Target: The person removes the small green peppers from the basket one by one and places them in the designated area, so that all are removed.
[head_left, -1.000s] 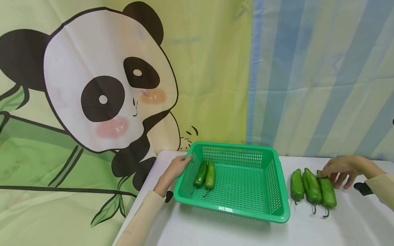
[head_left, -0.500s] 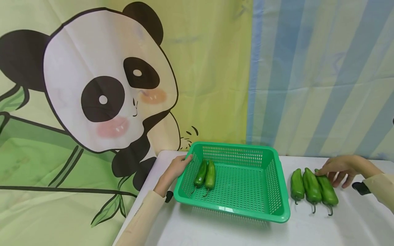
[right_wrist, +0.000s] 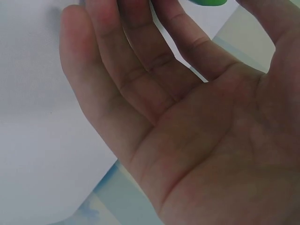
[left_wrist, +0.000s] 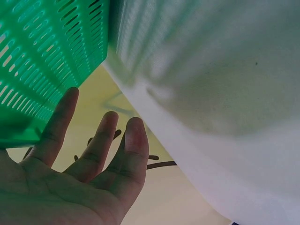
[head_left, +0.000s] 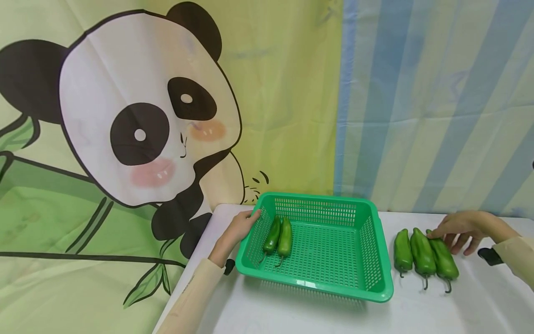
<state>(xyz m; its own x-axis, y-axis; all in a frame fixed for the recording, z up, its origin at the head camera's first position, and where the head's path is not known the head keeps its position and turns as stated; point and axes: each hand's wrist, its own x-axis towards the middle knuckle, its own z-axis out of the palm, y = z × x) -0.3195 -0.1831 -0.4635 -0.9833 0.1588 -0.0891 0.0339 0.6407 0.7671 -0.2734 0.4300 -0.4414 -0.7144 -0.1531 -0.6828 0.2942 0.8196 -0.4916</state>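
1. Rightmost long, glossy green pepper point(head_left: 444, 262) has swung since one second ago: stem end further right, tip slightly left. Right hand point(head_left: 460, 228) also shifted a touch left.
2. Peppers: 5. Three in a row on white table point(head_left: 417, 311), including left pepper point(head_left: 403, 253) and middle pepper point(head_left: 423, 254).
3. Other two: darker slim pepper point(head_left: 272, 236) and lighter slim pepper point(head_left: 285, 240), side by side inside basket, left end.
4. Rectangular green plastic mesh basket point(head_left: 314, 290): 1.
5. Hands: 2, well apart. Left hand point(head_left: 239, 227) clamped on basket's left rim. Right fingertips at rightmost pepper's tip; can't tell if pinching.
6. Writing: lettering-like marks on cream left sleeve point(head_left: 183, 297), too small to read.
7. Backdrop: 1 printed panda point(head_left: 146, 106).
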